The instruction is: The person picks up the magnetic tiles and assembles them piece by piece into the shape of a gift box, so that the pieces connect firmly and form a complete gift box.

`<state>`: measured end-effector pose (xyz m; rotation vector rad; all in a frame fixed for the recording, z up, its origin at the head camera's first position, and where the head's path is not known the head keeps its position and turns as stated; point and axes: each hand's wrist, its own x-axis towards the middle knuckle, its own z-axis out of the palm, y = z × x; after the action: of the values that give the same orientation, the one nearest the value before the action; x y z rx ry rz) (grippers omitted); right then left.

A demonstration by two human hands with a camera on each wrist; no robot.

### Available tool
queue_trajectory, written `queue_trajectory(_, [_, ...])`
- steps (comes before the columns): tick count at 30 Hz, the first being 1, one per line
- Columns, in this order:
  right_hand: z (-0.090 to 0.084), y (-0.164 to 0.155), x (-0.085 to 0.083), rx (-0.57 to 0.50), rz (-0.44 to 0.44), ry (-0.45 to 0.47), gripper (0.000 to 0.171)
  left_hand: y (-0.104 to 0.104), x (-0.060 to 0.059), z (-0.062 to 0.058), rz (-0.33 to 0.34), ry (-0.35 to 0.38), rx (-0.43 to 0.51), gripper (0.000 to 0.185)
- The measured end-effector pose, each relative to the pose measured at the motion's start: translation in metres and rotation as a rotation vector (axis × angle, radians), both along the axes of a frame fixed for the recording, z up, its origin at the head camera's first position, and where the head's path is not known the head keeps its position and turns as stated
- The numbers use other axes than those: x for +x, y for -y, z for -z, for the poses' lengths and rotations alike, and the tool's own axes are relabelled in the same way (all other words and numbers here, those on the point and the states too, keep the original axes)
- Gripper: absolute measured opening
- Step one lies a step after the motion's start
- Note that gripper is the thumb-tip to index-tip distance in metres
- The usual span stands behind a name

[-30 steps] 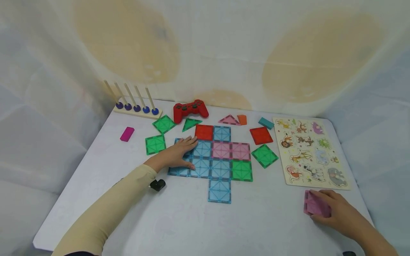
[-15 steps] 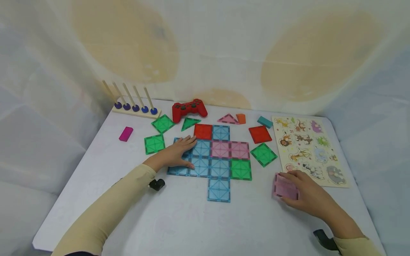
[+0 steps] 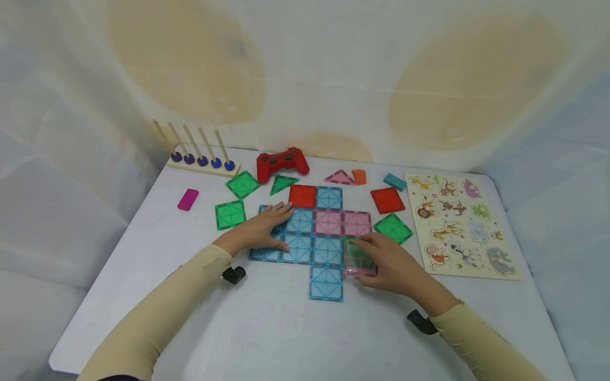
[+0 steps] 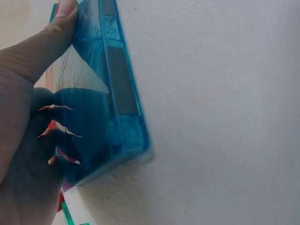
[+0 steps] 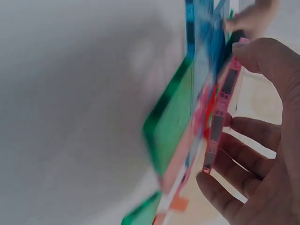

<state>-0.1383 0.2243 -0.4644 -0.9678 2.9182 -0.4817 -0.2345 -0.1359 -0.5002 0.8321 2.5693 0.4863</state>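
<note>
My left hand rests with spread fingers on the translucent blue square tiles at the left of a flat patchwork. In the left wrist view, its thumb and fingers lie across a blue tile. My right hand pinches a clear pink square tile by its edges, thumb at one end and fingers at the other. The pink tile is held over the green square tile at the patchwork's right side, and green shows through it. Two pink squares lie just behind.
Loose green tiles, a red tile and a pink triangle surround the patchwork. At the back are a red game controller and a wooden peg stand. An animal puzzle board lies on the right.
My right hand has carried the pink tile leftward from beside the puzzle board to over the green tile. My left hand has stayed in place on the blue tiles.
</note>
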Motion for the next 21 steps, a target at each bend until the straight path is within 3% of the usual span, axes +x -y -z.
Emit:
queue_trajectory(11, [0.006,0.056,-0.009,0.025,-0.103,0.002,0.073,0.000,-0.001,0.000,0.019,-0.005,0.006,0.110])
queue_trajectory(21, [0.010,0.097,-0.007,0.078,-0.173,0.005,0.075,0.001,-0.002,0.003,0.020,-0.015,-0.005,0.110])
